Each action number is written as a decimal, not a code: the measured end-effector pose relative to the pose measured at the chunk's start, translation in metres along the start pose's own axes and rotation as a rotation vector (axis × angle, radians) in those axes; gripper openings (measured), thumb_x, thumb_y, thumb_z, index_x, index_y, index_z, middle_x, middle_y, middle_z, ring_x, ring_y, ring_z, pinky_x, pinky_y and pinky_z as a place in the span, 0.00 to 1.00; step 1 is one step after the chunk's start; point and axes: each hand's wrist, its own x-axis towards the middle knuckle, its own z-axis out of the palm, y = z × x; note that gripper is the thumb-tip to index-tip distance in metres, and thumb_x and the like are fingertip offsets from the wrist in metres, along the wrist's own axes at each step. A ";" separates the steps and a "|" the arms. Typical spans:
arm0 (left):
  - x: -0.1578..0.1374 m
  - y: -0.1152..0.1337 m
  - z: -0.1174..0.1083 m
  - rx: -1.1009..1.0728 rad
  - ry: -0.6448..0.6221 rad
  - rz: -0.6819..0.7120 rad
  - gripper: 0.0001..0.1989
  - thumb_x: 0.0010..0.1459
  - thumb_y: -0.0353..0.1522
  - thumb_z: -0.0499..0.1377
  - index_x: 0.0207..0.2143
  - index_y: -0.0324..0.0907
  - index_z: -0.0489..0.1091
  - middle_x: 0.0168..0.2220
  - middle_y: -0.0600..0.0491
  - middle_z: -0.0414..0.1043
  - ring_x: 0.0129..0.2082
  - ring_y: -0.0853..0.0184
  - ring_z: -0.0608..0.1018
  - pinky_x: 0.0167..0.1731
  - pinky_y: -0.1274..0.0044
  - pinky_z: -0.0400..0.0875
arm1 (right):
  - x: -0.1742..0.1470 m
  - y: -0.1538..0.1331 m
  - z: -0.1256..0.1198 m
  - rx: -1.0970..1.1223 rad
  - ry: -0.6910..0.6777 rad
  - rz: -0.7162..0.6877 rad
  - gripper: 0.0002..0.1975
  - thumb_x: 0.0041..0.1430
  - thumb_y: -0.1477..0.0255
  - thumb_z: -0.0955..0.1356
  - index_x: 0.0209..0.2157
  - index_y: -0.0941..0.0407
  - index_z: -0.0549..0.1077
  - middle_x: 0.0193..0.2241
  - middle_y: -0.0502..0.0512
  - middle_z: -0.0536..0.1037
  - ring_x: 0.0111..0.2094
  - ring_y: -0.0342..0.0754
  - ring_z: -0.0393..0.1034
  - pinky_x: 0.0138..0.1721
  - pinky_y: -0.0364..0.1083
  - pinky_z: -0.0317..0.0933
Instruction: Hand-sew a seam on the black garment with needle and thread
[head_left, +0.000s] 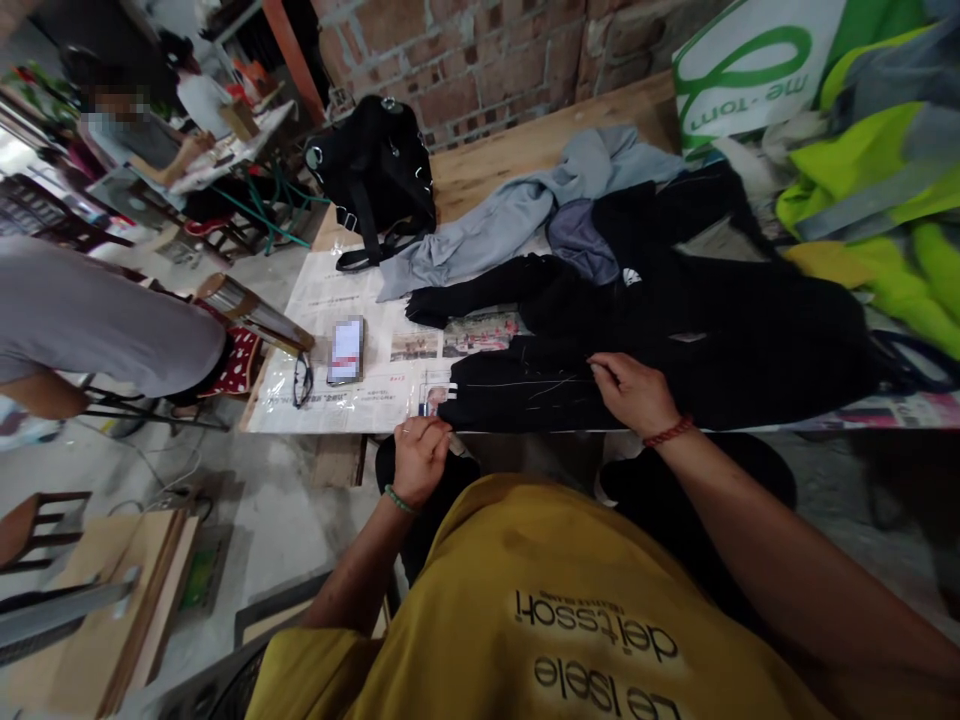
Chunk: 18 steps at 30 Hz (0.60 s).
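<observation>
The garment (765, 330) at centre right is matt black cloth. The worktop (480, 172) shows smooth bare wood at top centre and paper (322, 285) under glossy clear plastic (330, 412) left of centre. The wall (487, 60), top centre, is rough brick.

Grips (418, 455) two, bracelets (670, 433) two, phone (346, 349) one, co-workers (112, 320) perhaps three.

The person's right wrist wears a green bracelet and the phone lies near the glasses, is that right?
Not quite: in the head view, the bracelet by the right hand is red. The phone does lie near the glasses.
</observation>
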 end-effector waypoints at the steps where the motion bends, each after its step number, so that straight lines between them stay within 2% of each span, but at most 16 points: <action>1: 0.002 -0.001 -0.001 -0.025 -0.002 -0.001 0.07 0.59 0.32 0.54 0.36 0.43 0.71 0.36 0.51 0.75 0.38 0.64 0.73 0.39 0.70 0.60 | 0.000 0.000 0.000 -0.002 0.002 -0.002 0.11 0.59 0.71 0.60 0.38 0.56 0.72 0.35 0.58 0.77 0.36 0.50 0.73 0.37 0.48 0.67; 5: 0.012 -0.008 0.001 -0.082 -0.073 0.002 0.06 0.57 0.32 0.56 0.35 0.43 0.72 0.31 0.53 0.76 0.34 0.65 0.74 0.38 0.71 0.62 | 0.000 0.000 0.001 -0.008 0.005 -0.001 0.11 0.59 0.71 0.60 0.38 0.56 0.72 0.35 0.57 0.77 0.36 0.50 0.73 0.37 0.47 0.67; 9: 0.025 -0.011 -0.004 -0.076 -0.123 -0.007 0.08 0.57 0.29 0.55 0.35 0.43 0.74 0.33 0.51 0.75 0.36 0.65 0.74 0.38 0.71 0.64 | -0.001 0.001 0.001 -0.008 0.020 0.001 0.10 0.59 0.71 0.60 0.38 0.55 0.72 0.34 0.56 0.77 0.36 0.49 0.73 0.37 0.46 0.66; 11: 0.033 -0.009 -0.010 -0.028 -0.156 -0.002 0.08 0.56 0.29 0.55 0.33 0.44 0.74 0.38 0.50 0.74 0.40 0.63 0.72 0.41 0.69 0.64 | -0.001 0.002 0.002 -0.007 0.023 0.000 0.10 0.59 0.72 0.60 0.38 0.56 0.72 0.34 0.56 0.77 0.36 0.48 0.73 0.37 0.46 0.66; 13: 0.043 -0.007 -0.015 0.027 -0.196 0.017 0.06 0.52 0.29 0.57 0.29 0.44 0.74 0.48 0.50 0.70 0.48 0.58 0.69 0.43 0.66 0.62 | -0.001 0.002 0.002 -0.005 0.020 0.000 0.10 0.59 0.72 0.60 0.38 0.56 0.72 0.34 0.56 0.77 0.36 0.48 0.73 0.37 0.46 0.66; 15: 0.054 -0.006 -0.018 0.021 -0.271 0.041 0.05 0.47 0.27 0.58 0.26 0.43 0.74 0.53 0.52 0.66 0.51 0.56 0.66 0.45 0.64 0.61 | -0.001 0.002 0.003 0.001 0.019 0.003 0.10 0.59 0.71 0.60 0.38 0.56 0.72 0.34 0.56 0.77 0.36 0.49 0.73 0.37 0.46 0.66; 18: 0.067 -0.008 -0.016 -0.075 -0.400 0.065 0.06 0.45 0.25 0.57 0.24 0.42 0.73 0.46 0.53 0.72 0.46 0.61 0.71 0.47 0.65 0.61 | 0.000 0.001 0.002 0.022 0.025 0.009 0.10 0.59 0.71 0.60 0.37 0.56 0.72 0.34 0.56 0.78 0.36 0.49 0.73 0.37 0.47 0.66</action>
